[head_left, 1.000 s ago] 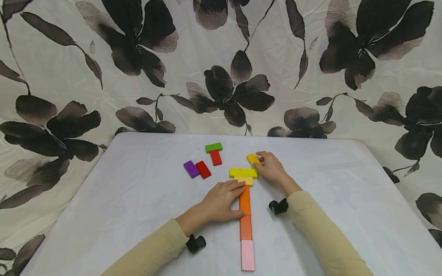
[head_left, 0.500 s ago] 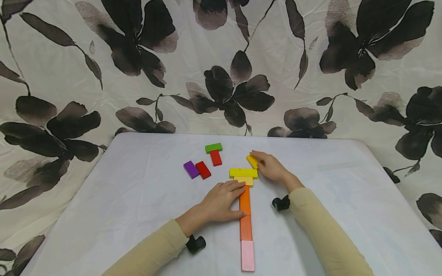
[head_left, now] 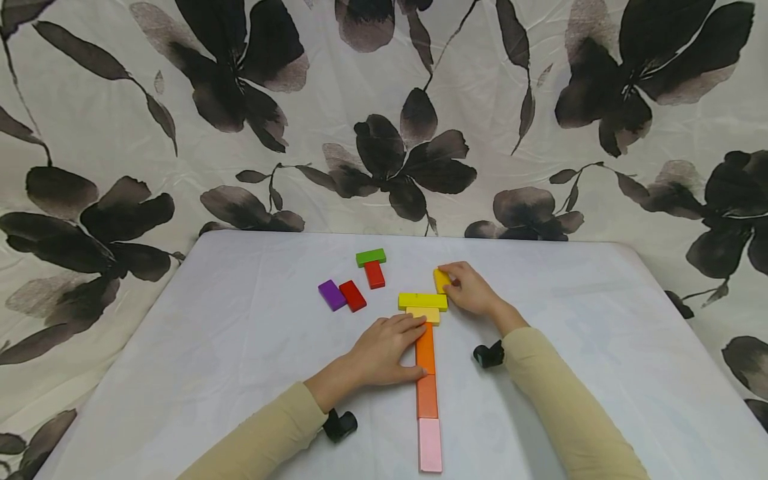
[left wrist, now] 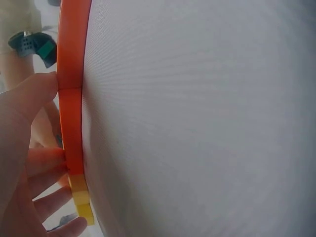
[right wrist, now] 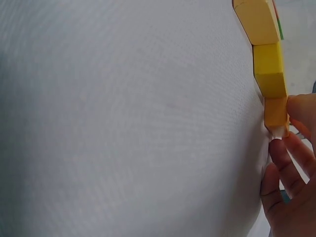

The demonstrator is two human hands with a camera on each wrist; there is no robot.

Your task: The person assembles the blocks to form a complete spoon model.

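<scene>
A row of blocks runs up the table in the head view: a pink block point(head_left: 429, 445), two orange blocks point(head_left: 427, 396), a pale yellow block point(head_left: 423, 315) and a yellow block lying crosswise point(head_left: 423, 301). My left hand point(head_left: 384, 352) rests along the row's left side, its thumb point(left wrist: 45, 89) at the joint between the orange blocks and its spread fingers touching farther up. At the far right end of the crosswise block, my right hand point(head_left: 475, 291) pinches a golden-yellow block point(head_left: 441, 280) between thumb and fingers. In the right wrist view this golden-yellow block point(right wrist: 275, 112) stands against the yellow one.
Left of the row's top lie a purple block point(head_left: 332, 295) and a red block point(head_left: 353, 295), touching. Behind them a green block point(head_left: 371, 257) meets another red block point(head_left: 375, 275). A floral cloth point(head_left: 396, 160) hangs behind the white table point(head_left: 240, 320).
The golden-yellow block has turned from slanted to nearly straight and shifted slightly right. My right fingers have moved to its far end. My left hand has stayed still.
</scene>
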